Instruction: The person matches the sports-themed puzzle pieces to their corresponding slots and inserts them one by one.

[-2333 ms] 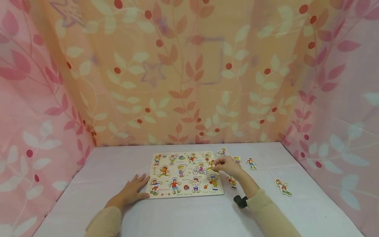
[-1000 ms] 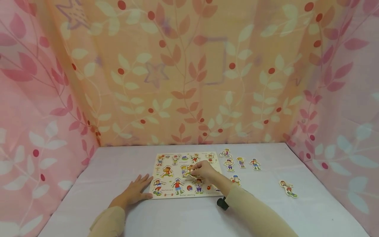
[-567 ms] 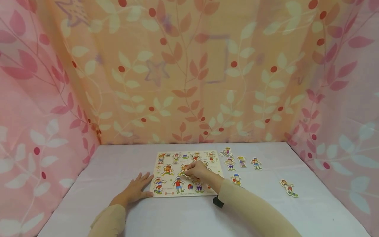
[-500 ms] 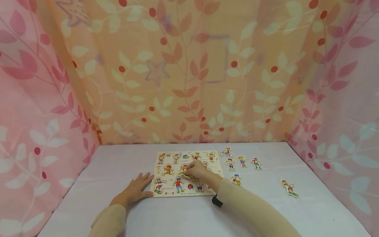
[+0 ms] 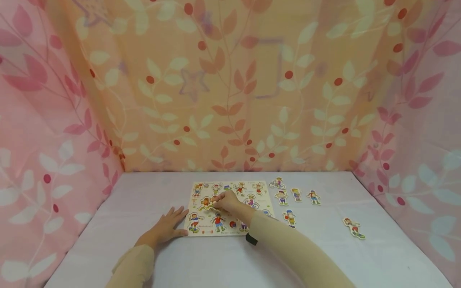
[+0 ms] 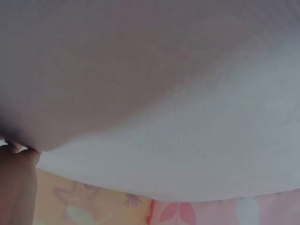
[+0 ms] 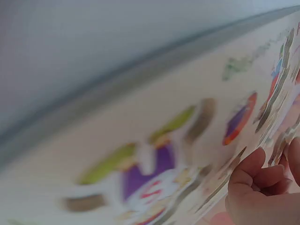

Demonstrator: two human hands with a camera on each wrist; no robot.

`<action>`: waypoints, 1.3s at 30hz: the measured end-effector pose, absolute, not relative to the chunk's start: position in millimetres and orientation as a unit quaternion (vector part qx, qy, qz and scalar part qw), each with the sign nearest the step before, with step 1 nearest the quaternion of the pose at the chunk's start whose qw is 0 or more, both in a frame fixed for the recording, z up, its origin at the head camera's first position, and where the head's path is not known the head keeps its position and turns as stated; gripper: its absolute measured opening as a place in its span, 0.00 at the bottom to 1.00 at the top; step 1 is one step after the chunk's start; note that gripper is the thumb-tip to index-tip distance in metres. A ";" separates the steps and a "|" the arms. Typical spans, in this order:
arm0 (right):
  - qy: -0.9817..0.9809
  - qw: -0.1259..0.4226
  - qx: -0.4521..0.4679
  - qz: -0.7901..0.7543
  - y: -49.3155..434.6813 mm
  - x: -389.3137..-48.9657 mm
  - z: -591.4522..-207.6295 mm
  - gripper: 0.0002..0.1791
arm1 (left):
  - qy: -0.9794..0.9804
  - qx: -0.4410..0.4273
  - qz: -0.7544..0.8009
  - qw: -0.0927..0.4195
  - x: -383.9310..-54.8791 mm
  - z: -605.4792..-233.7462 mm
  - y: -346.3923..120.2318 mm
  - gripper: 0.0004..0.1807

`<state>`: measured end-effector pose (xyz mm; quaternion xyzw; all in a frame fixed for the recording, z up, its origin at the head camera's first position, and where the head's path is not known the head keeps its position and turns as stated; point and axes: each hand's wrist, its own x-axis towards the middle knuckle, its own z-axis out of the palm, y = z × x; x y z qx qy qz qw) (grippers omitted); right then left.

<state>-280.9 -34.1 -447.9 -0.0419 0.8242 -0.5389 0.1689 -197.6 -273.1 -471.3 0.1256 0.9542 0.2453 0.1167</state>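
Observation:
A flat puzzle board (image 5: 264, 208) printed with sporting children lies on the table. My right hand (image 5: 230, 203) pinches a runner puzzle piece (image 5: 215, 205) over the board's middle row, just above the printed runner at the left. Whether the piece sits in its recess cannot be told. In the right wrist view, the fingertips of the right hand (image 7: 262, 192) come together close over the board (image 7: 140, 108), and the held piece is mostly hidden. My left hand (image 5: 163, 227) lies flat with spread fingers, touching the board's left edge. Only part of the left hand (image 6: 18, 183) shows in its wrist view.
Right of the board lie loose pieces: a cyclist (image 5: 277, 183), a purple-trousered figure (image 5: 281, 198), a golfer (image 5: 296, 195), a skater (image 5: 314, 197) and a paddle player (image 5: 289, 219). A skateboarder (image 5: 353, 229) lies farther right. Patterned curtains (image 5: 230, 100) enclose the white table (image 5: 209, 264).
My right hand has carried the runner piece leftward across the board, from its right edge past the middle to the printed runner. The left hand stays at the left edge.

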 end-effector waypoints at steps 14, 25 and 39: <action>0.837 0.170 -0.065 -0.516 -61.0 -291.8 -457.7 0.04 | 0.953 0.112 0.252 0.126 -192.9 -467.5 -268.8 0.46; 0.825 0.185 -0.053 -0.531 -67.2 -287.6 -449.6 0.03 | 0.955 0.118 0.243 0.119 -196.0 -469.2 -271.5 0.47; 0.827 0.186 -0.045 -0.528 -66.1 -287.0 -453.9 0.08 | 0.954 0.128 0.244 0.118 -198.5 -469.9 -272.3 0.47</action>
